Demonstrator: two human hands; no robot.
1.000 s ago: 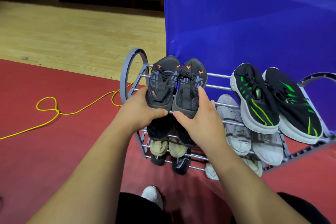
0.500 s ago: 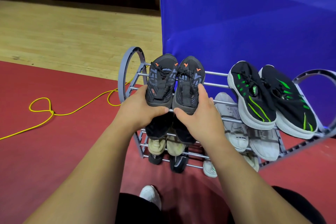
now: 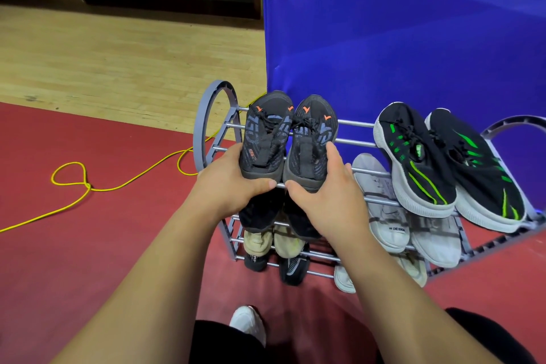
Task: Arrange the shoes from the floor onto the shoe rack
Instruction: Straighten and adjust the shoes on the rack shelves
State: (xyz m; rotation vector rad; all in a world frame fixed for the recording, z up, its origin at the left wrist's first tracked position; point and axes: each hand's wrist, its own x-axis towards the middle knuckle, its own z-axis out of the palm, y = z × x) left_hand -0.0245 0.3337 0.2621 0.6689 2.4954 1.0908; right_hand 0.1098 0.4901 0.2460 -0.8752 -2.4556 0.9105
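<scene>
In the middle of the frame, the left hand [image 3: 227, 183] and right hand [image 3: 322, 195] grip the heels of two dark grey knit sneakers with orange marks [image 3: 264, 139], which lie on the top bars of the grey metal shoe rack [image 3: 198, 133]. To their right sit black sneakers with green stripes [image 3: 419, 156].

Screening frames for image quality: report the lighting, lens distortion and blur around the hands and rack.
Head view: soft, even light up top; lower tiers of the shoe rack lie in shadow; its bars bow and tilt toward the right edge, wide-angle distortion; the left hand, right hand and black shoes with orange marks look sharp.
</scene>
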